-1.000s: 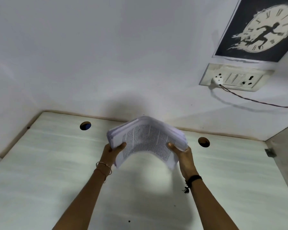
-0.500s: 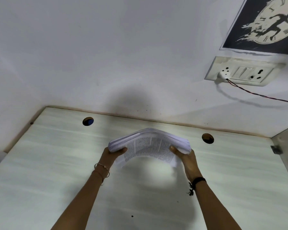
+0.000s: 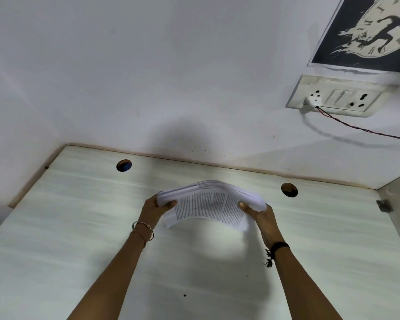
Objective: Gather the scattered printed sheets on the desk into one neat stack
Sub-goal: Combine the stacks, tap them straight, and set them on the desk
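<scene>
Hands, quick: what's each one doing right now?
Left hand: grips the left end of the paper stack.
Right hand: grips the right end.

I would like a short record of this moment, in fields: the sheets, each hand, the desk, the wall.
stack of sheets: one bundle, bowed upward in the middle, lower edges uneven
left hand: grips the stack's left end
right hand: grips its right end
desk: pale top, two round cable holes near the wall
wall: switchboard with a white plug, poster above it
</scene>
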Action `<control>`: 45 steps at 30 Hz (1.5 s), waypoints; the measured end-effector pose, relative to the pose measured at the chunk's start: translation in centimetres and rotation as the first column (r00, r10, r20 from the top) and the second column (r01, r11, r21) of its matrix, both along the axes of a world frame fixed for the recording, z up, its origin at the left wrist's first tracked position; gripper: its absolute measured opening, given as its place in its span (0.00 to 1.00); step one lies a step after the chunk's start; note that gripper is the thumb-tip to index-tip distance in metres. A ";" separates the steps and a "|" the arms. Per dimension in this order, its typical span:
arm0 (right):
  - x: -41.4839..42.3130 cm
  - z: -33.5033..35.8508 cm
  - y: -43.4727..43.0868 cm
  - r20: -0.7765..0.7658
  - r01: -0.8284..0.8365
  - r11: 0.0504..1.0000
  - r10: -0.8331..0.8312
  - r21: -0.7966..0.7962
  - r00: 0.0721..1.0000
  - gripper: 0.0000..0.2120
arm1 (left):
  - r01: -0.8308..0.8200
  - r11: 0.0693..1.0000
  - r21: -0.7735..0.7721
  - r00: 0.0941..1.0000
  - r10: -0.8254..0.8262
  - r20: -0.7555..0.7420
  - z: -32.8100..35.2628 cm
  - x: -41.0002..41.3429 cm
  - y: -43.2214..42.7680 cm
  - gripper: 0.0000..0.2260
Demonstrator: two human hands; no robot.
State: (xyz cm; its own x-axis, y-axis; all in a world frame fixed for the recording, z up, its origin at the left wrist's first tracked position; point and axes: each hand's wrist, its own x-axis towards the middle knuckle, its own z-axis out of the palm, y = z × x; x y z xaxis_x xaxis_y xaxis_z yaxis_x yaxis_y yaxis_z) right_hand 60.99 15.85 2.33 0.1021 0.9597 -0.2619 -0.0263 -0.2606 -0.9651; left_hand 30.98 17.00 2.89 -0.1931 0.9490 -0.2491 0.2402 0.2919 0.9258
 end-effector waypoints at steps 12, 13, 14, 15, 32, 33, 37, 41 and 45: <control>0.3 -0.3 0.2 0.066 -0.026 0.998 0.029 -0.053 0.997 0.14 | 0.544 0.793 -0.274 0.265 -0.472 -0.841 4.6 5.2 3.5 0.36; 0.3 -0.3 0.1 0.065 -0.026 0.998 0.030 -0.053 0.997 0.14 | 0.549 0.785 -0.288 0.181 -0.448 -0.876 4.2 6.2 3.5 0.37; 0.4 -0.3 0.1 0.067 -0.026 0.998 0.029 -0.051 0.997 0.15 | 0.545 0.787 -0.290 0.119 -0.415 -0.902 3.7 7.0 3.3 0.38; 0.5 -0.3 0.0 0.071 -0.030 0.998 0.033 -0.047 0.997 0.17 | 0.525 0.801 -0.287 0.080 -0.382 -0.921 3.3 7.3 3.1 0.38; 0.2 1.0 1.0 0.362 -0.057 0.998 0.043 0.028 0.931 0.09 | 0.606 0.740 -0.293 0.224 -0.512 -0.829 5.5 9.8 4.3 0.16; 0.0 1.8 1.4 0.359 -0.050 0.996 0.020 0.075 0.933 0.10 | 0.600 0.756 -0.262 0.281 -0.506 -0.815 5.8 9.4 4.6 0.17; -0.3 4.8 3.3 0.346 0.142 0.962 -0.219 0.235 0.912 0.31 | 0.517 0.849 -0.111 0.638 -0.468 -0.612 7.9 7.1 5.2 0.19; -0.5 4.6 2.9 0.046 0.330 0.943 -0.332 0.044 0.942 0.47 | 0.308 0.951 0.029 0.951 -0.307 -0.023 8.1 4.4 4.9 0.19; -2.1 3.5 1.5 -0.088 -0.208 0.978 0.206 -0.008 0.975 0.27 | 0.179 0.980 0.089 0.941 -0.197 0.275 6.6 4.4 3.1 0.12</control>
